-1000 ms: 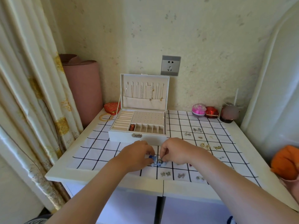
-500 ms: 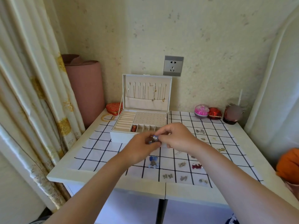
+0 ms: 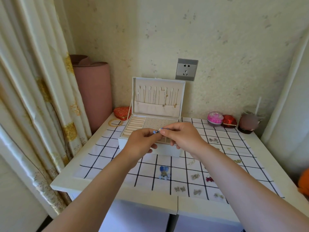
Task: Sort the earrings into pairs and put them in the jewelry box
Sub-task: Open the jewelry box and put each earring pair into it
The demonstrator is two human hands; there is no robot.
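A white jewelry box (image 3: 151, 150) stands open at the back of the table, its lid upright with necklaces hanging inside. My left hand (image 3: 141, 142) and my right hand (image 3: 181, 136) meet in the air above the box's front compartments. Between their fingertips they pinch a small blue earring (image 3: 156, 131). A matching blue earring (image 3: 163, 172) lies on the checked cloth (image 3: 107, 158) in front of the box. Several small silver, gold and red earrings (image 3: 195, 176) lie scattered on the cloth to the right.
A pink roll (image 3: 93, 91) leans in the left corner by the curtain. A red heart box (image 3: 121, 113) and gold bangles (image 3: 115, 122) sit left of the jewelry box. Pink and red trinket boxes (image 3: 215, 118) and a dark jar (image 3: 248, 123) stand at the back right.
Both hands have risen from the cloth with one blue earring and moved up over the jewelry box. The other blue earring stays on the cloth.
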